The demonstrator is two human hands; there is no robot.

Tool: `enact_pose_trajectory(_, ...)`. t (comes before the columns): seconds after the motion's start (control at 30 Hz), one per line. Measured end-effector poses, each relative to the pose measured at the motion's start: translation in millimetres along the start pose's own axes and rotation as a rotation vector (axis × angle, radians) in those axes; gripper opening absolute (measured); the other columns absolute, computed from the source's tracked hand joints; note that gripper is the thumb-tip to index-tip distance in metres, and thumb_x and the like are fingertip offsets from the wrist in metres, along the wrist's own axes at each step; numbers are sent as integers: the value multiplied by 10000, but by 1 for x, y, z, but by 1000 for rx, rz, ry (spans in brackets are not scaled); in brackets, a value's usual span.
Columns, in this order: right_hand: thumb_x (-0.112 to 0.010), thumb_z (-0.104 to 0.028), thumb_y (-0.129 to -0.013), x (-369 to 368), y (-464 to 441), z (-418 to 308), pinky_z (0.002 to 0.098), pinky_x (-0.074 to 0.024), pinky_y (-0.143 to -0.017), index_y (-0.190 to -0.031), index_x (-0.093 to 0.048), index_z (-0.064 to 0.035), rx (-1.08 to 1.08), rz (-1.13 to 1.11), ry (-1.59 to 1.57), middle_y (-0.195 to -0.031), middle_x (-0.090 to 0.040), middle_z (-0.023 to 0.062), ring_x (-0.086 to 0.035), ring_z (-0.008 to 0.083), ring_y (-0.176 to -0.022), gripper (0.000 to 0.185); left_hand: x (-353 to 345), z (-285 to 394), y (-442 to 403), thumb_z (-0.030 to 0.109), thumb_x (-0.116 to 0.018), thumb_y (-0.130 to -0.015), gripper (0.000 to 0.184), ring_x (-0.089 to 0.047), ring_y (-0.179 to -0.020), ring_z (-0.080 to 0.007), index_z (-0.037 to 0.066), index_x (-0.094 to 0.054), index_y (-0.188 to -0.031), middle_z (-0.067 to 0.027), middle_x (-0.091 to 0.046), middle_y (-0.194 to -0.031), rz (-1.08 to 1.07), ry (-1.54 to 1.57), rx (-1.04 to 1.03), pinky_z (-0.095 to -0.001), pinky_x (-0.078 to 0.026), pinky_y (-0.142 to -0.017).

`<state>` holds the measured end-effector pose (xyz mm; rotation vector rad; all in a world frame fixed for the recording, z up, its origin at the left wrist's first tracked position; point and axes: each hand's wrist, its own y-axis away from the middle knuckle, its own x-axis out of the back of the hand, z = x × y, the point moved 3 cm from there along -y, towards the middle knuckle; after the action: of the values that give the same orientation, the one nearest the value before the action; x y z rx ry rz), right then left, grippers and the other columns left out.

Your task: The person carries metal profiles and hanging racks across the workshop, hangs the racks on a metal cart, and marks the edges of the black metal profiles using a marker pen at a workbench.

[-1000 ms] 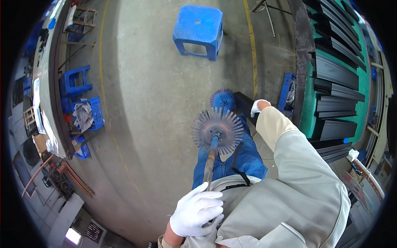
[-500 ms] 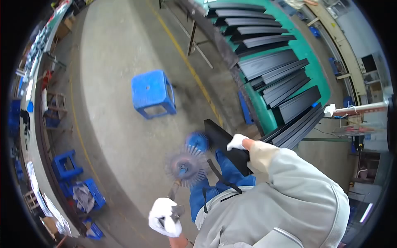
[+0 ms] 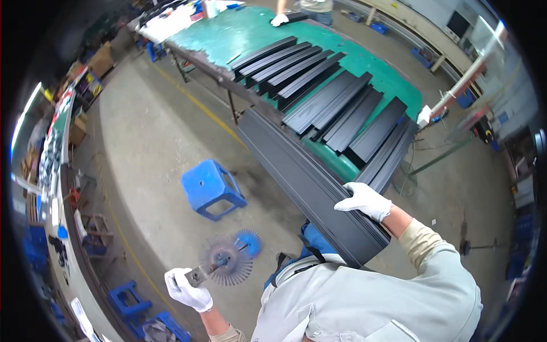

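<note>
My right hand point(image 3: 367, 202), in a white glove, grips the edge of a long black ribbed panel point(image 3: 307, 185), thumb on its broad face and fingers out of sight. The panel slants across my front, its far end by the table edge. My left hand point(image 3: 189, 289), also gloved, closes at the lower left on a small grey metal piece point(image 3: 198, 276). Just beyond it is a rusty finned disc point(image 3: 231, 267), with a blue finned disc point(image 3: 249, 244) behind. How the metal piece connects to the discs is unclear.
Several black panels point(image 3: 327, 102) lie in a row on the green-topped table point(image 3: 199, 35). A blue stool point(image 3: 206, 183) stands on the floor ahead. Another person's gloved hand point(image 3: 279, 20) touches a dark piece at the far side. A long bench point(image 3: 77, 245) runs along the left.
The black panel has turned from nearly edge-on to showing its broad ribbed face. My left hand has shifted left and the view has swung, bringing the far table end and another person into sight.
</note>
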<state>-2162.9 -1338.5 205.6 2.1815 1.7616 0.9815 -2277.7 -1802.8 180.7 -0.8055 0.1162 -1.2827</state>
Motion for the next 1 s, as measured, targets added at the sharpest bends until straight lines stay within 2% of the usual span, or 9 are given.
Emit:
enact_pose_trajectory(0.03,-811,-251,-758,7,8,-5,287,-494,-838,-1164,-628,82,17,54,-69,-1009,-679,105,-620,139,-924,556,-6,-8,0,73,-499,-962,85,-499,-682,-186,-10,-508,-972,-55,-472,-739,-15,24,-13,-344,-401,-589)
enact_pose_trajectory(0.13,-782,-215,-792,21,17,-10,291,-501,-828,-1151,-640,61,60,186,-259,-1006,-673,84,-627,131,-909,475,-16,-41,-1,104,-511,-960,137,-472,-677,-165,0,-494,-873,-51,-431,-739,76,-99,332,-334,-401,-607)
enact_pose_trajectory(0.3,-720,-181,-859,58,-30,4,293,-500,-848,-1122,-667,17,233,326,-781,-1019,-665,42,-624,109,-927,333,-7,-91,-41,173,-490,-973,260,-457,-680,-157,16,-491,-766,-57,-479,-755,79,-84,251,-318,-388,-621)
enact_pose_trajectory(0.4,-694,-206,-885,114,-75,11,289,-487,-897,-1139,-671,-15,447,658,-636,-1054,-665,23,-615,109,-977,319,9,-151,-47,232,-491,-1006,277,-493,-707,-172,30,-510,-818,-52,-487,-798,132,147,535,-334,-456,-647)
enact_pose_trajectory(0.5,-677,-203,-895,179,-128,-22,279,-467,-941,-1140,-681,-39,229,688,-788,-1072,-670,23,-607,118,-1023,295,0,-170,-73,205,-514,-982,210,-478,-737,-144,90,-490,-807,3,-438,-789,295,78,415,-313,-450,-667)
enact_pose_trajectory(0.67,-670,-215,-903,276,-227,-30,292,-464,-987,-1121,-692,-19,252,729,-803,-1104,-686,37,-625,140,-1046,294,-21,-192,-92,354,-550,-968,348,-535,-686,-204,34,-555,-833,-64,-527,-763,323,-260,254,-345,-474,-625)
enact_pose_trajectory(0.87,-711,-228,-872,348,-322,-21,288,-542,-806,-1054,-699,-39,210,693,-990,-983,-712,48,-673,150,-866,263,-58,-173,-153,504,-586,-953,536,-592,-635,-265,-23,-619,-858,-131,-616,-736,305,-609,43,-378,-498,-582)
enact_pose_trajectory(0.97,-725,-235,-861,361,-354,-16,290,-556,-757,-1034,-698,-47,167,697,-1064,-951,-717,56,-681,153,-818,257,-99,-121,-198,353,-579,-943,400,-580,-645,-234,-3,-608,-765,-122,-607,-735,233,-189,555,-374,-503,-608)
enact_pose_trajectory(1.0,-730,-238,-857,365,-364,-16,293,-559,-747,-1027,-698,-50,164,704,-1097,-941,-719,61,-683,156,-809,256,-109,-119,-205,353,-579,-943,400,-580,-645,-234,-3,-608,-765,-122,-607,-735,229,-191,550,-374,-503,-608)
